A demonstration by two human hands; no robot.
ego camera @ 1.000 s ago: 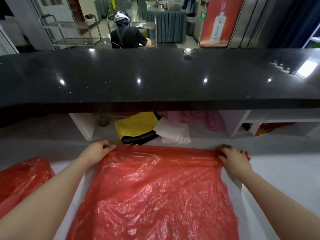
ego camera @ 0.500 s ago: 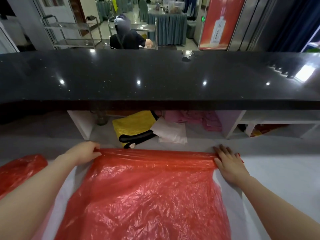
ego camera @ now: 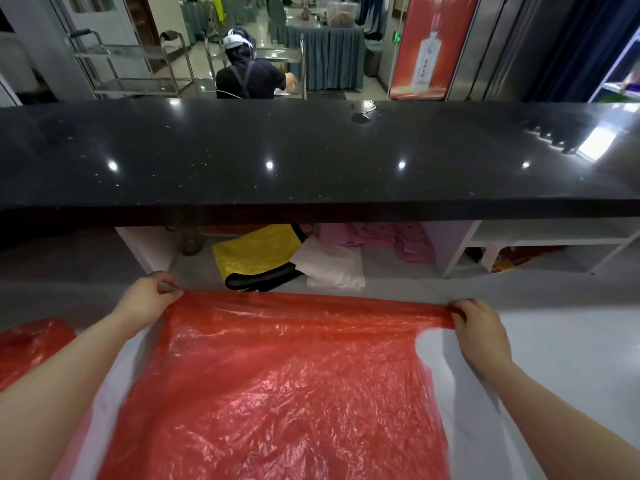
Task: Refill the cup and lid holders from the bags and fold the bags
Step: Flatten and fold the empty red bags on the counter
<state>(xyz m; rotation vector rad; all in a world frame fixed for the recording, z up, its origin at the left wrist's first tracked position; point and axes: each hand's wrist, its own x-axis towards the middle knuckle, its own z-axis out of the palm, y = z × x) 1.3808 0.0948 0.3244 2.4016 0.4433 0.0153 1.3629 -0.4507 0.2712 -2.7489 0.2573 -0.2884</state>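
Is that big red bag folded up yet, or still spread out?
Spread out. The red bag lies flat on the white counter, its far edge pinched at both corners by the left hand and right hand.

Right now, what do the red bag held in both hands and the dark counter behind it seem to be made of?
Red bag: thin plastic film, translucent, glossy and finely crinkled; the pale surface shows through near its edges. Both hands, left and right, pinch its far corners, and it bunches there like soft film.
Counter: probably polished black stone, perhaps granite; it has fine pale specks and mirror-sharp light reflections.
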